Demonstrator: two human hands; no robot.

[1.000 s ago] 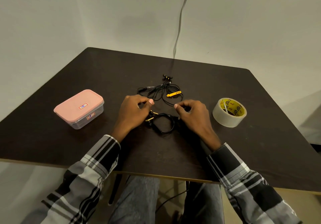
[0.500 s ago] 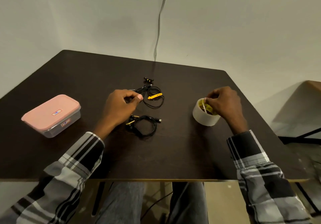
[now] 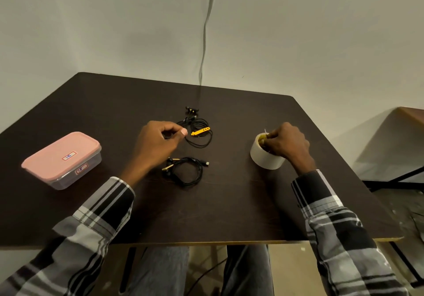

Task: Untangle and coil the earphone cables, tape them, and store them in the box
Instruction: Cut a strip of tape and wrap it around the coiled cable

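Observation:
A coiled black earphone cable (image 3: 188,171) with gold plugs lies at the middle of the dark table (image 3: 229,206). Behind it lies a second, looser black earphone cable (image 3: 199,145) with a yellow strap (image 3: 200,131) and its earbuds (image 3: 191,110) at the far end. My left hand (image 3: 158,144) hovers just left of this cable, fingers curled closed against the thumb; nothing clearly sits in them. My right hand (image 3: 286,144) grips the top rim of the white tape roll (image 3: 263,159) on the right, fingertips inside its core. The pink-lidded box (image 3: 62,158) stands closed at the left.
A grey cord (image 3: 204,31) hangs down the wall behind the table's far edge. Another piece of furniture (image 3: 408,121) stands to the right, beyond the table's right edge. My knees show below the front edge.
Both hands left the coiled cable. My right hand went right and took hold of the tape roll. My left hand moved up beside the far cable. The view swung right.

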